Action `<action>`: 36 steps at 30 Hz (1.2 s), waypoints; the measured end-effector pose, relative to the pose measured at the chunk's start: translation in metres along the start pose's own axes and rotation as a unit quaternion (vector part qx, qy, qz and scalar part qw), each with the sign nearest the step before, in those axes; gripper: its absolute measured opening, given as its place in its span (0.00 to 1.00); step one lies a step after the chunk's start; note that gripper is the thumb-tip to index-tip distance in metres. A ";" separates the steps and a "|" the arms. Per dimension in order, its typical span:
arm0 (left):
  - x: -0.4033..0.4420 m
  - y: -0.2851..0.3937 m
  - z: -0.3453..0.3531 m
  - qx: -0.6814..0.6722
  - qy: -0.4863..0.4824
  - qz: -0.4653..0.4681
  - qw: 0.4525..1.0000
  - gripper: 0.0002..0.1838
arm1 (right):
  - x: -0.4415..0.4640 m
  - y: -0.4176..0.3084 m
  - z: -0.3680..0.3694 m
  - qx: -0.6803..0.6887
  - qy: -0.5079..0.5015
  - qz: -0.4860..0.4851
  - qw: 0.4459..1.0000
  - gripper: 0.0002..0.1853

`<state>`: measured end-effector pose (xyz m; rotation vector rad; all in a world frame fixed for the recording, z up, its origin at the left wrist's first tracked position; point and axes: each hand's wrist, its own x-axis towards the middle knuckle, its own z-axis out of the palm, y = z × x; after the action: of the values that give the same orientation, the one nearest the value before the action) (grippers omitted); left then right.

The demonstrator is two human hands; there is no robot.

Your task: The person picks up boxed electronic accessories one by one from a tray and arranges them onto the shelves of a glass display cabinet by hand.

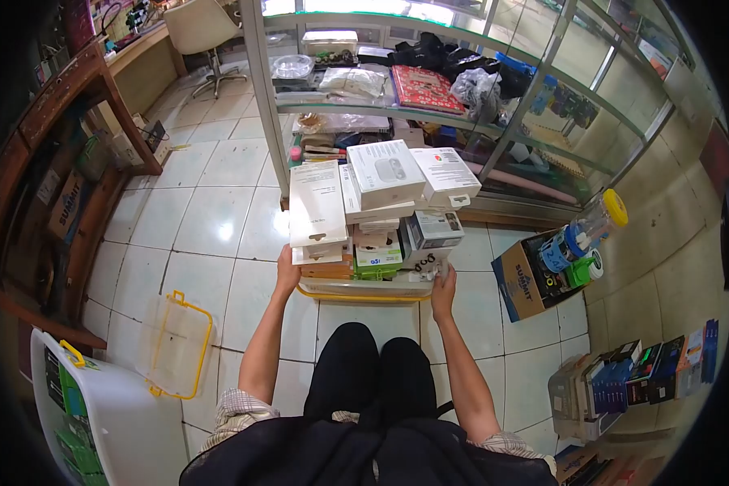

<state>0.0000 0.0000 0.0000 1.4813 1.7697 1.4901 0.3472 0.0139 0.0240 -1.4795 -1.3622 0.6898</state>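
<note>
A shallow bin with a yellow lower edge (364, 289) stands on the tiled floor before me, piled with white and grey product boxes (386, 172). My left hand (287, 271) is at the bin's left front corner, below a tall white box (317, 202). At the right front corner is my right hand (443, 290), beside a grey box (433, 230). Both hands seem to hold the bin by its ends; their fingers are partly hidden behind it. A green and white box (378, 253) lies low in the pile.
Behind the pile stands a glass display case (283, 106) with goods. To the left are a clear lid with yellow clips (176, 344) and a white tub (130, 405). On the right are a Summit carton (520, 283) with jars and a crate (571, 397) of boxes.
</note>
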 end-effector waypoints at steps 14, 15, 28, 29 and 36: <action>0.006 -0.015 -0.020 -0.046 -0.016 -0.030 0.998 0.17 | -0.002 0.008 0.015 -0.012 -0.041 -0.024 0.999 0.22; 0.006 -0.019 -0.021 -0.045 -0.029 -0.036 0.998 0.18 | -0.001 0.009 0.014 -0.010 -0.047 -0.018 0.999 0.23; 0.030 0.204 -0.075 -0.037 0.213 0.124 0.968 0.18 | 0.038 -0.163 -0.058 0.029 0.040 -0.214 0.976 0.24; 0.030 0.223 -0.069 -0.035 0.216 0.121 0.968 0.18 | 0.042 -0.183 -0.054 0.041 0.004 -0.260 0.965 0.24; 0.026 0.263 -0.003 0.337 0.023 0.169 0.926 0.28 | 0.062 -0.230 -0.002 -0.014 -0.107 -0.348 0.931 0.26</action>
<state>0.1092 -0.0112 0.2407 2.1857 2.2852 1.0921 0.2687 0.0500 0.2457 -0.8485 -1.9217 0.3699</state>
